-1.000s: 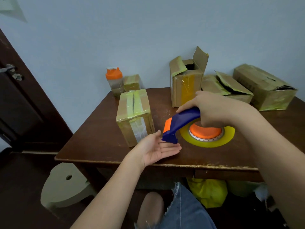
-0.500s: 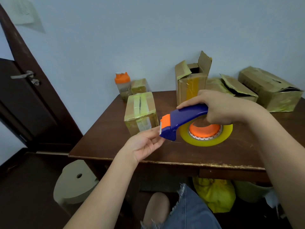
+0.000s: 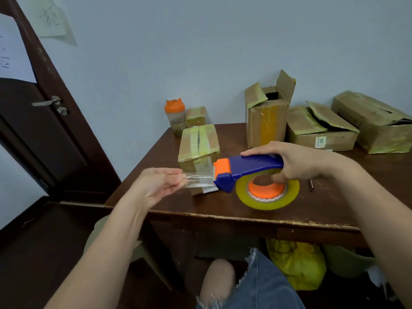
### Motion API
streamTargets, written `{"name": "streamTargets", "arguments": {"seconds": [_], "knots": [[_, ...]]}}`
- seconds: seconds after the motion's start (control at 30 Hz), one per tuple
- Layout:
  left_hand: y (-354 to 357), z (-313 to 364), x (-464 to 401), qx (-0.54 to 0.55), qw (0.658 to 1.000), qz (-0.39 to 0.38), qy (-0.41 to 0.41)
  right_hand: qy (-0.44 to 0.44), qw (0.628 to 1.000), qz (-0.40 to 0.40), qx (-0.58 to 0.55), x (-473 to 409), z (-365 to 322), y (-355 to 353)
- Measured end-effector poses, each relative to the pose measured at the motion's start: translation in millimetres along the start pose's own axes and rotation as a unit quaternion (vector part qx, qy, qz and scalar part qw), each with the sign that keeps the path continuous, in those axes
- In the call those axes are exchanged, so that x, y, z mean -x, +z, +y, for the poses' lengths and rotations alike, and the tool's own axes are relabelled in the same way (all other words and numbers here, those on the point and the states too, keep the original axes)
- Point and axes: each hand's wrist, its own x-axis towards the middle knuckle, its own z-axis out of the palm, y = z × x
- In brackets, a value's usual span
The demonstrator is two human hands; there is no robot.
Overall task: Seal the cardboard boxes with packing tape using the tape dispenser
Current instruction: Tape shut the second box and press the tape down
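flat box (image 3: 321, 139) label, seemingly "160"

**Plain room in a home, used as a packing corner**

Worn dark wooden table (image 3: 256, 217) against a bare pale wall (image 3: 200, 52); dark wooden door (image 3: 33, 134) with paper notices (image 3: 15, 50); several taped cardboard boxes (image 3: 266, 121); orange-lidded shaker bottle (image 3: 176, 114).

The tape dispenser (image 3: 249, 166) is smooth, glossy blue and orange plastic, carrying a roll (image 3: 267, 195) of shiny yellowish clear tape. The strip of tape (image 3: 200, 178) drawn out is thin, transparent, wrinkled film. The cardboard boxes (image 3: 266, 121) are matt brown, creased, banded with glossy tape. The table (image 3: 323, 210) is dark varnished wood, scuffed along its near edge.
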Motion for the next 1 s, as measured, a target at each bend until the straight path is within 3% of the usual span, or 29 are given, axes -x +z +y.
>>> {"name": "streamTargets", "arguments": {"seconds": [0.23,0.47,0.6,0.7,0.87,1.0], "knots": [[13.6,-6.5,1.5,-0.054,0.995,0.028,0.083,0.028,0.986,0.031,0.160,-9.1,0.7,3.9],[26.5,-7.4,-1.8,-0.158,0.972,0.091,0.151,0.037,0.994,0.004,0.099,-9.4,27.3,20.9],[30.6,-9.2,-4.0,-0.181,0.963,0.109,0.165,0.093,0.988,-0.026,0.118,-5.2,21.2,10.5],[38.8,-6.4,-4.2,-0.207,0.951,0.132,0.188,0.099,0.971,0.013,0.217,-12.7,2.5,17.4],[42.1,-2.1,2.4,-0.258,0.927,0.156,0.222,0.036,0.954,0.070,0.288,-22.7,-6.9,47.6],[30.8,10.0,9.9,-0.252,0.917,0.187,0.247,0.034,0.979,0.047,0.196,-13.6,-4.3,39.9]]}}
